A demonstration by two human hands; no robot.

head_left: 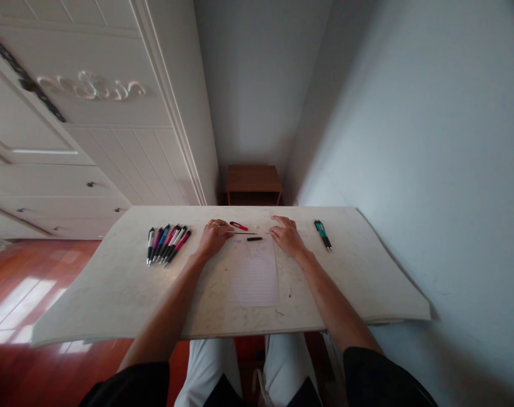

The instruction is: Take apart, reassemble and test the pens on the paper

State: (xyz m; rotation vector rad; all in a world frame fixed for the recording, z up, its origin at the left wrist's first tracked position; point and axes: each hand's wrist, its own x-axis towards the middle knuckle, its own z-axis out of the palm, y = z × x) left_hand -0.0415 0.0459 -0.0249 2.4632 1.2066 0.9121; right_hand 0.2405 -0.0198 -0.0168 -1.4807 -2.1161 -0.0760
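My left hand (215,236) rests on the table with its fingers together, the tips at the left end of a thin dark pen refill (245,233). My right hand (287,234) lies at the top right corner of the paper, index finger and thumb apart, with nothing visible held. Between the hands are a red pen barrel (238,225) and, below the refill, a short black pen grip (254,239). A tiny pale piece (257,226) sits near them, too small to name. Beneath this is a lined sheet of paper (254,280) with faint writing at its top.
Several click pens (167,245) in mixed colours lie in a row at the left of the white table (345,294). To the right are green-and-black pens (323,234), side by side. A wall borders the right; a white cabinet (125,141) and small wooden stand (254,178) are beyond.
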